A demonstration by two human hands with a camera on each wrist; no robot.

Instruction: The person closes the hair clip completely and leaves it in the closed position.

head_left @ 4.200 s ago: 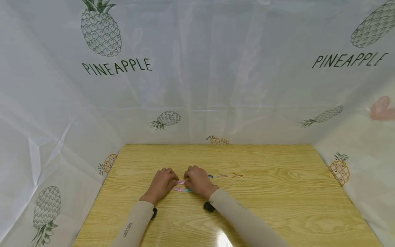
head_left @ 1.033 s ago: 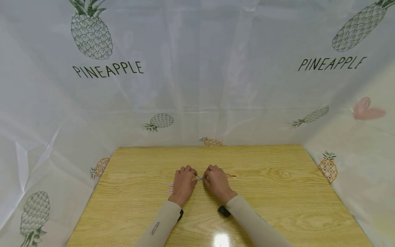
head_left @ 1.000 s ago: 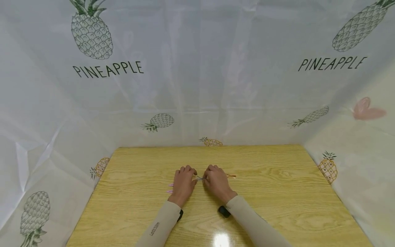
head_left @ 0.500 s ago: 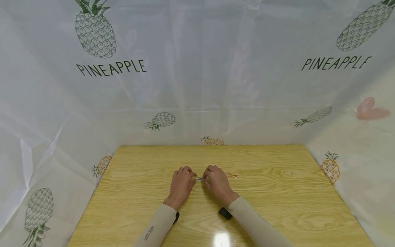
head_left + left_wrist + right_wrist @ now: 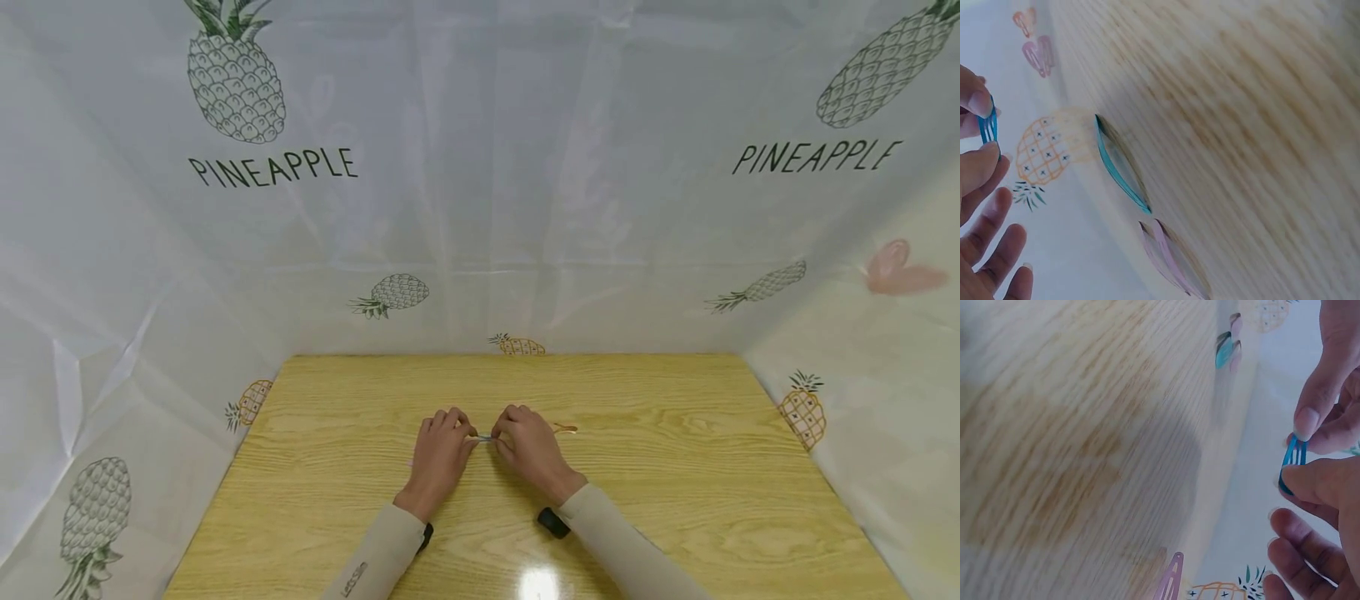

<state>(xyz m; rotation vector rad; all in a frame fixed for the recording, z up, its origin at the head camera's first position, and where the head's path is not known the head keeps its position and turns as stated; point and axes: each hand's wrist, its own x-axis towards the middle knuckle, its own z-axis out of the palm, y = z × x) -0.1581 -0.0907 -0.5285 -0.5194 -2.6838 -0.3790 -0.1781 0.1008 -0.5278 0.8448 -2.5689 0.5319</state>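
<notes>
A blue snap hair clip (image 5: 1294, 462) is held at its two ends between my hands, above the wooden table. My left hand (image 5: 441, 454) pinches one end between thumb and finger. The other end is pinched by my right hand (image 5: 531, 452), whose remaining fingers are loosely curled. In the left wrist view a teal hair clip (image 5: 1116, 172) and two pink hair clips (image 5: 1171, 259) lie on the table, mostly hidden by my left hand in the head view. An orange hair clip (image 5: 566, 428) lies just right of my right hand.
The wooden table (image 5: 660, 483) meets a white pineapple-printed sheet (image 5: 480, 208) at its back and sides. A mauve hair clip (image 5: 1171, 578) lies near the orange one. Dark wrist devices, such as the one on the right wrist (image 5: 553, 522), sit close above the table.
Since the oldest frame, both hands have moved right, from a pink clip to the blue one. Within the last second, the blue clip's spread legs have come closer together; the hands barely moved.
</notes>
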